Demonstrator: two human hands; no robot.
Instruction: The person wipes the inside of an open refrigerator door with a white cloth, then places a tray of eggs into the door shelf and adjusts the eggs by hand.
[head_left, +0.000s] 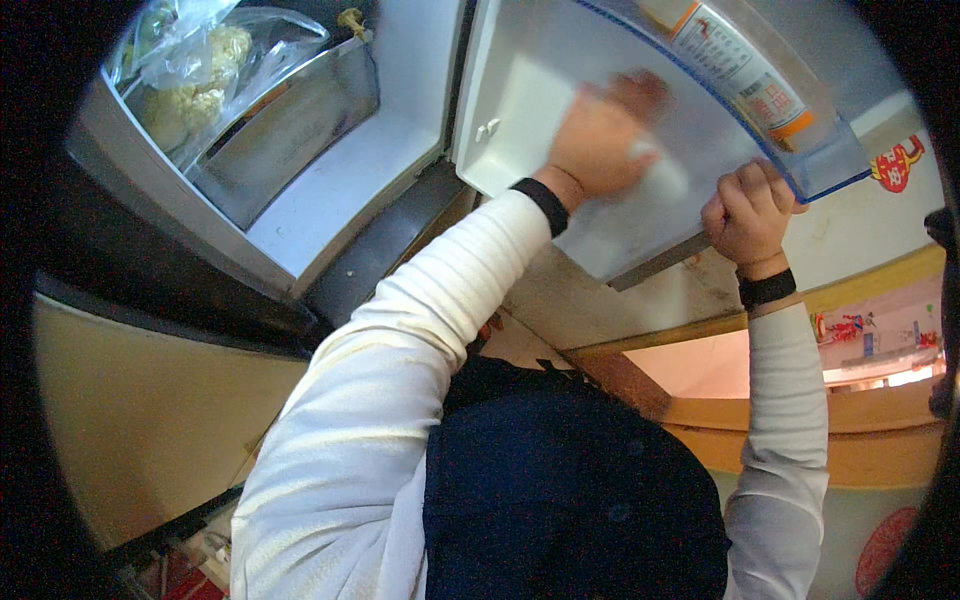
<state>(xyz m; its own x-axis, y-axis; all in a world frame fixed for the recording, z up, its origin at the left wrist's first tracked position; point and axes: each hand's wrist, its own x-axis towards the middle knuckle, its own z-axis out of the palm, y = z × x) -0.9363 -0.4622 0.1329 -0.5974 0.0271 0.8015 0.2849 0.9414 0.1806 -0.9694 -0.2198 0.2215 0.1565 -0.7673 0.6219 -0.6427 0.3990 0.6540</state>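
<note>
The refrigerator door (517, 90) stands open, its white inner liner facing me. My left hand (600, 142) is motion-blurred in front of the liner's lower part. Beside its fingers is a whitish smear, possibly a cloth; the blur hides what it is. My right hand (750, 210) has its fingers curled over the door's outer edge, close to a corner of the clear blue-edged door bin (832, 169). In that bin lies a package (742, 67) with a white and orange printed label.
At left is the lit refrigerator compartment (322, 225), with a clear drawer front (292, 135). Cauliflower (187, 105) in plastic bags sits behind it. A red sticker (896, 165) shows beyond the bin. Wooden trim (795, 450) runs along the right, and a tan panel (157, 420) stands lower left.
</note>
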